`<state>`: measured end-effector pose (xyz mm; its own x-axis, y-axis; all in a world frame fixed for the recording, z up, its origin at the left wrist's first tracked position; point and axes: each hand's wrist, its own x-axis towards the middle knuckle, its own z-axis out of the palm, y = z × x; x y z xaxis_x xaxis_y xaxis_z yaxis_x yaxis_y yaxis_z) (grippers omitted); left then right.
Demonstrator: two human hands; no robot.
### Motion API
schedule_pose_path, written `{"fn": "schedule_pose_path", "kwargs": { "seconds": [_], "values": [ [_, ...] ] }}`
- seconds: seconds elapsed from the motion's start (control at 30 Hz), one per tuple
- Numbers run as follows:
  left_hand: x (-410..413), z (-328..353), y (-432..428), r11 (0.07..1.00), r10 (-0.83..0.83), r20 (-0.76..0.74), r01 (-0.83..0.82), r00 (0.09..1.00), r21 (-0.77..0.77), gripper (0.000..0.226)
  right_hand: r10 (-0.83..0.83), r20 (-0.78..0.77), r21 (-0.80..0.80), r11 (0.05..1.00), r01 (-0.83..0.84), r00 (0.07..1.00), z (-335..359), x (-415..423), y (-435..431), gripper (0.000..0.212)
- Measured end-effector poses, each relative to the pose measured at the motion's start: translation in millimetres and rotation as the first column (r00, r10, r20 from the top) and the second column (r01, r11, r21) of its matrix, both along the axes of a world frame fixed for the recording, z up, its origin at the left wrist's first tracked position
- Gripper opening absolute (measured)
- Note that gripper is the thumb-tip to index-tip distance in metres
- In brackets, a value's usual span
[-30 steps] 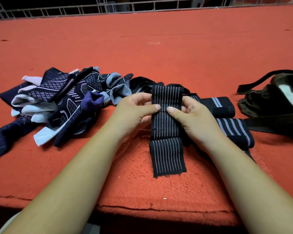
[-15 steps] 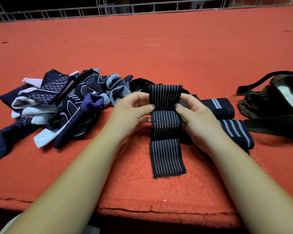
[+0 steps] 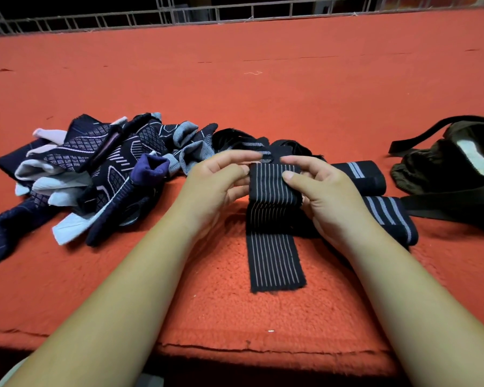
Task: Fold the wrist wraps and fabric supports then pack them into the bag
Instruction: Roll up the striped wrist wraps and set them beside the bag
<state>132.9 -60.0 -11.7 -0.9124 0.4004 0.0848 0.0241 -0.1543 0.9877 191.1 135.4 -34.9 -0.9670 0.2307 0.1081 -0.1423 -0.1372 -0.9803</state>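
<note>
The black striped wrap lies in the middle of the red mat, near the front edge. Its top part is folded over and its bottom end lies flat, pointing to six o'clock. The left hand pinches the fold's left edge with thumb and fingers. The right hand holds the right side, thumb pressed on top and fingers curled behind. At three o'clock, just beside the right hand, sit two rolled wraps. Farther that way is the dark green bag, open. At nine o'clock is a pile of blue and white supports. At twelve o'clock, far back, is a wire fence.
</note>
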Motion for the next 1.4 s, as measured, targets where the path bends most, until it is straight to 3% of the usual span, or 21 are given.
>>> {"fn": "schedule_pose_path", "kwargs": {
  "seconds": [0.13, 0.27, 0.37, 0.53, 0.63, 0.8, 0.93, 1.07, 1.17, 1.3, 1.4],
  "values": [
    [4.0, -2.0, 0.1, 0.996, -0.055, 0.030, 0.057, 0.998, -0.066, 0.026, -0.019, -0.058, 0.063, 0.998, 0.022, 0.998, 2.4, 2.6, -0.9, 0.032],
    [4.9, -7.6, 1.5, 0.986, -0.055, -0.017, 0.052, 0.998, -0.160, 0.013, -0.006, -0.086, 0.028, 1.000, 0.008, 0.996, 2.9, 4.0, -2.7, 0.035],
    [5.0, -3.5, 2.4, 0.990, -0.019, -0.051, 0.012, 0.999, -0.139, 0.018, 0.015, -0.049, 0.032, 0.999, -0.014, 0.999, 4.6, 6.1, -4.7, 0.032],
    [1.5, 1.9, 0.5, 0.998, 0.054, -0.039, -0.056, 0.998, -0.040, 0.023, 0.022, 0.046, 0.275, 0.961, -0.033, 0.999, 1.8, 7.8, -6.0, 0.022],
    [0.6, 1.7, -0.8, 0.999, 0.042, -0.016, -0.042, 0.999, -0.018, 0.024, 0.014, 0.055, 0.282, 0.959, -0.029, 0.998, 2.1, 7.6, -7.4, 0.023],
    [3.4, 1.7, -0.7, 0.995, -0.090, 0.011, 0.090, 0.996, -0.039, 0.029, -0.032, 0.018, 0.203, 0.979, 0.028, 0.999, 3.2, 6.9, -4.7, 0.014],
    [4.2, -0.1, 1.5, 0.996, -0.065, -0.007, 0.064, 0.998, -0.064, 0.030, -0.029, -0.008, 0.194, 0.981, 0.030, 1.000, 4.1, 6.8, -5.7, 0.016],
    [0.8, -1.4, 2.7, 0.999, -0.043, -0.007, 0.043, 0.999, 0.011, 0.030, -0.002, 0.003, 0.159, 0.987, 0.001, 1.000, 4.6, 5.5, -6.3, 0.023],
    [-0.6, 0.0, 1.8, 0.995, -0.071, 0.030, 0.068, 0.997, 0.075, 0.034, 0.032, 0.040, -0.050, 0.998, -0.030, 0.999, 9.3, 4.1, -9.4, 0.031],
    [-0.2, 2.8, 1.8, 0.996, -0.047, 0.089, 0.040, 0.995, 0.081, 0.043, 0.057, 0.053, -0.331, 0.943, -0.037, 0.997, 13.6, 2.9, -7.0, 0.029],
    [2.1, 3.6, 3.3, 0.995, -0.046, 0.095, 0.037, 0.994, 0.091, 0.039, 0.059, 0.043, -0.216, 0.975, -0.048, 0.997, 9.1, 2.1, -6.3, 0.028]
  ]
}}
